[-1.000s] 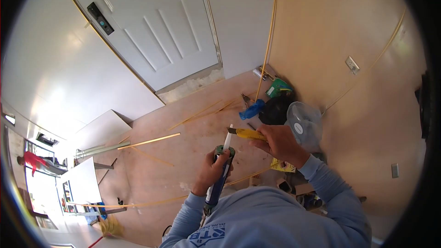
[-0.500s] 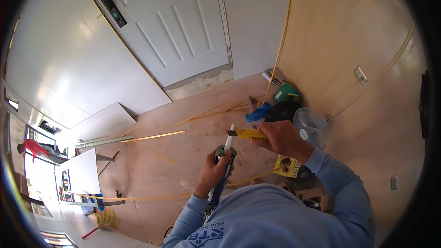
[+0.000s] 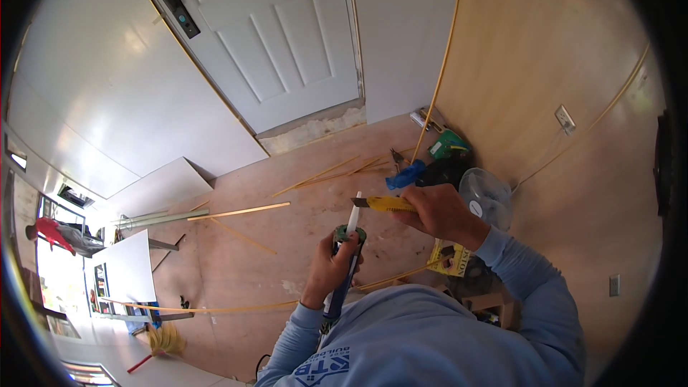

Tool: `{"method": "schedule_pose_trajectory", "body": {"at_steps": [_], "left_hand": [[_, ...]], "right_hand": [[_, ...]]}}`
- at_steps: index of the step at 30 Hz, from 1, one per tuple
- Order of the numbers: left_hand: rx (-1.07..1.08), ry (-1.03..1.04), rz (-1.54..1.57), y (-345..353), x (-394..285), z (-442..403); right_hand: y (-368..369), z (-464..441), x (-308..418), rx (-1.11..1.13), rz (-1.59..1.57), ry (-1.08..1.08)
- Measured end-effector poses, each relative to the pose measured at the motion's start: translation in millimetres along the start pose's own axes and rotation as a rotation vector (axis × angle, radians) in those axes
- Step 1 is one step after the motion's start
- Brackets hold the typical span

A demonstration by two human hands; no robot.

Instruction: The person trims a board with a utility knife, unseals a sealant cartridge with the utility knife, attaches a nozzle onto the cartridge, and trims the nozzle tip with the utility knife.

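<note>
My left hand (image 3: 333, 266) is wrapped round a dark blue caulking tube (image 3: 338, 297), which stands tilted with its white nozzle (image 3: 354, 216) pointing up and away from me. A yellow utility knife (image 3: 390, 204) is gripped in my right hand (image 3: 443, 216). Its dark blade lies at the side of the nozzle, near the tip. Whether the blade has cut into the nozzle cannot be made out.
A white door (image 3: 265, 36) stands ahead. Thin wood strips (image 3: 247, 211) lie on the floor. To the right are a blue bag (image 3: 406, 174), a clear plastic container (image 3: 485, 197) and a yellow packet (image 3: 448, 258). A person in red (image 3: 54, 233) is far left.
The view has shifted, so the door and floor items appear farther right. Both hands keep their holds, and the blade stays beside the nozzle.
</note>
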State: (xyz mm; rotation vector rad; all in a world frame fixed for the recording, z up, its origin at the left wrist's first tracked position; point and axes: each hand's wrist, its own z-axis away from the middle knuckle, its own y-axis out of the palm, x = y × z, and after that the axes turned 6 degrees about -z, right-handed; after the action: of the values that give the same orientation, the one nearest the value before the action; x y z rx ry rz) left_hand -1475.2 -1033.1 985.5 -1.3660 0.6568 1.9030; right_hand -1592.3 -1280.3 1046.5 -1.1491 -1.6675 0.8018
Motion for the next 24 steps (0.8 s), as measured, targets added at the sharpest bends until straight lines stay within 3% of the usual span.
{"method": "schedule_pose_trajectory", "body": {"at_steps": [24], "left_hand": [[-0.032,0.018,0.025,-2,8,-14]], "right_hand": [[-2,-22,-12,0.104,0.077,-0.027]]}}
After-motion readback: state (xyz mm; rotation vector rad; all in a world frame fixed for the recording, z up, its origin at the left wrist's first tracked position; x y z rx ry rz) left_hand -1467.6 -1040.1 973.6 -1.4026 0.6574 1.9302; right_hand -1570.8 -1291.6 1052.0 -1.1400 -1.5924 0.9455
